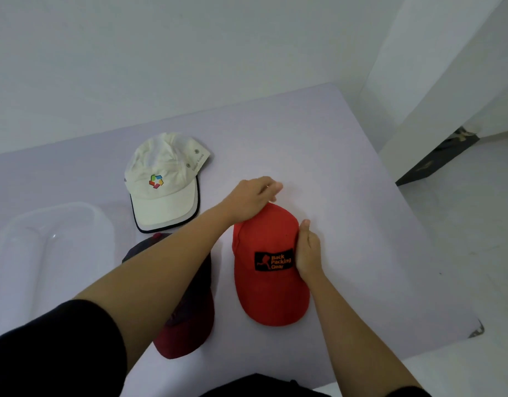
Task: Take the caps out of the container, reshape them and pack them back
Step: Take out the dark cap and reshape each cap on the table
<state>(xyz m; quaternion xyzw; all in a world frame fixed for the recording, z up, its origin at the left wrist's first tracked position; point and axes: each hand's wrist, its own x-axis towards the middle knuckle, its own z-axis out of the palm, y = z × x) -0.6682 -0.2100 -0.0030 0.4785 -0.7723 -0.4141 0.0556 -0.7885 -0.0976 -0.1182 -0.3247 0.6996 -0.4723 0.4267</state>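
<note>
Red cap (268, 282) lies centre frame. My left hand (252, 199) pinches its back and my right hand (307, 253) clasps its side. Uneven pulling could, I reckon, crease it further.

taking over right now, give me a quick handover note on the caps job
Left-hand grip: reaches across and pinches the rear of the red fabric cap with a black patch.
Right-hand grip: holds the right side of its crown, fingers hidden.
White fabric cap lies beyond it. The dark navy and maroon cap lies to its left, partly under the left forearm. The clear plastic container, far left, looks empty.
Done: three caps out on the pale table.
Left: finish shaping the red one, then pack all back. Whether the others are shaped, I cannot tell.
</note>
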